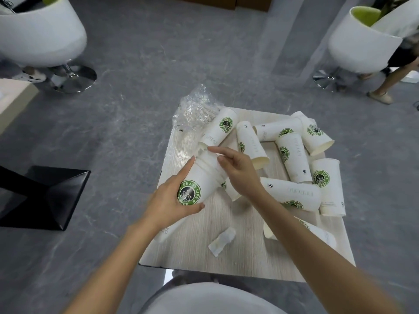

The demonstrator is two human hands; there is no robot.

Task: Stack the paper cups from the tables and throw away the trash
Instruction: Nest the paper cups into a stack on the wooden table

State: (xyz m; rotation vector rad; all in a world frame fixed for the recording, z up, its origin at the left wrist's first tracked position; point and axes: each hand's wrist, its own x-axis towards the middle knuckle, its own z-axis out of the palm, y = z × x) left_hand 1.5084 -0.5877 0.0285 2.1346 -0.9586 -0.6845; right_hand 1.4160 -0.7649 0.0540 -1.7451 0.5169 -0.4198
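while left grip (pixel 172 200) clamps the cup stack (pixel 200 175), right grip (pixel 238 171) pinches its rim.

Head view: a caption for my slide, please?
Left hand holds a cup stack, right hand pinches its top; loose cups lie on the table.

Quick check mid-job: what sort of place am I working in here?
Probably a café or office lounge. The signs are a small wood-grain table strewn with branded coffee cups, white tub chairs on chrome pedestal bases, and a grey marbled floor.
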